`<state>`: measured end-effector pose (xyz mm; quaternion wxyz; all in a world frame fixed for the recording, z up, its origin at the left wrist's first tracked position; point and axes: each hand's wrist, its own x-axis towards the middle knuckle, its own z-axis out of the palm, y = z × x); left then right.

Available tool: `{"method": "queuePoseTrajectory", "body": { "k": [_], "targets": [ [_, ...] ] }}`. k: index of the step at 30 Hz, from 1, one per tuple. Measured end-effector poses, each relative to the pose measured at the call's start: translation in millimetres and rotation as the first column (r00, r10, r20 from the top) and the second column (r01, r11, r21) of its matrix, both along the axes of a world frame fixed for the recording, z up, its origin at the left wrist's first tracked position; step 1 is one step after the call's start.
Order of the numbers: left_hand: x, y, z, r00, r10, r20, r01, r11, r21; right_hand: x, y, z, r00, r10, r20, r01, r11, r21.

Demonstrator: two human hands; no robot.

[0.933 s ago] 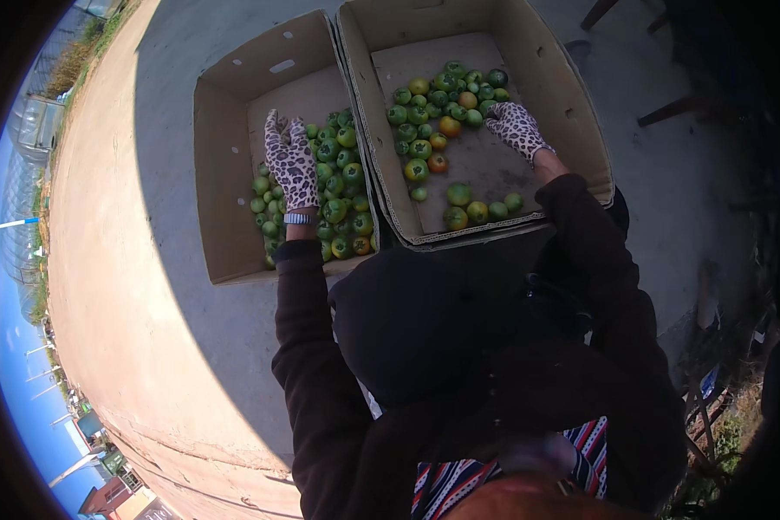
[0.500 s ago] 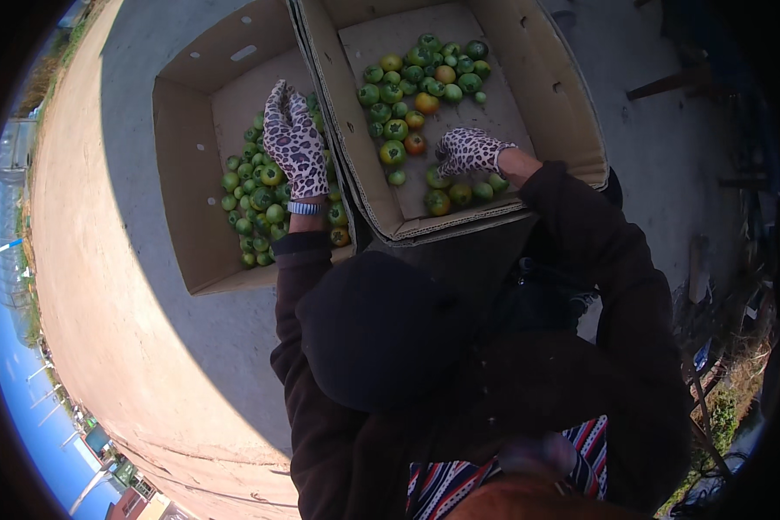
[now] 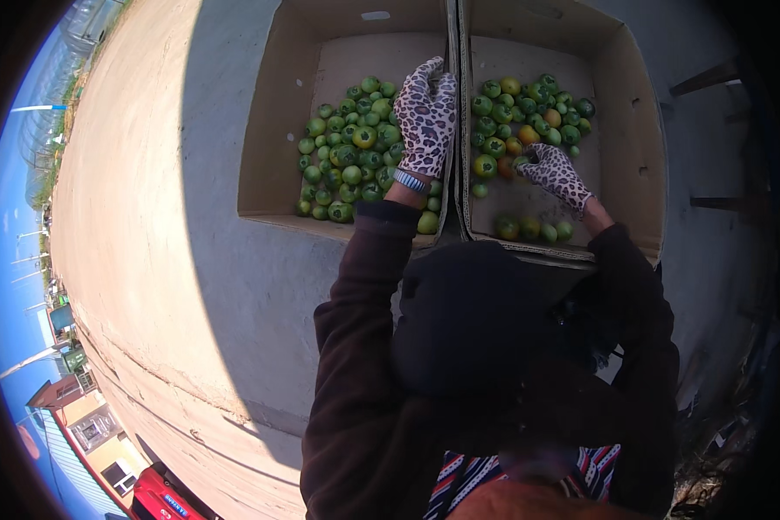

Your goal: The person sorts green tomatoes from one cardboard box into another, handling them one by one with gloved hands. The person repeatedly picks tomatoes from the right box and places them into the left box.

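Two cardboard boxes stand side by side: a left box (image 3: pixel 264 165) with many green tomatoes (image 3: pixel 342 156), and a right box (image 3: pixel 637 113) with green and a few orange ones. Both my hands wear leopard-print gloves. My left hand (image 3: pixel 426 126) is over the left box by its right wall, fingers stretched out, with nothing seen in it. In the right box, my right hand (image 3: pixel 556 176) is closed, its fingertips around a green tomato (image 3: pixel 520 163) beside a reddish tomato (image 3: pixel 505 168). Several tomatoes (image 3: pixel 530 229) lie along that box's near wall, below my right hand.
Grey concrete (image 3: pixel 225 243) in shade surrounds the boxes, with sunlit pale ground (image 3: pixel 147 217) at the left. Dark legs of some stand (image 3: pixel 706 78) show at the right. A red vehicle (image 3: pixel 160 496) and a building are at the lower left.
The view has shifted, so both boxes appear farther right. My right hand has moved away from the near row, closer to the reddish tomato. My left hand stays over the left box.
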<state>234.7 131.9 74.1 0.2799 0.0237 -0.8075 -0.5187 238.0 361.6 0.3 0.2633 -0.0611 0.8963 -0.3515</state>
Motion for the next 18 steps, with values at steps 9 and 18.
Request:
{"method": "queuePoseTrajectory", "body": {
  "k": [9,18],
  "targets": [
    [46,-31,57,0.795,-0.563,0.228,0.501,0.820,0.278,17,-86,153,0.379,0.311,-0.872,-0.298,0.933,0.203],
    [62,-134,29,0.716,-0.318,0.621,0.430,0.902,-0.034,22,-48,90,0.652,0.169,-0.739,-0.245,0.970,0.006]
  ]
}}
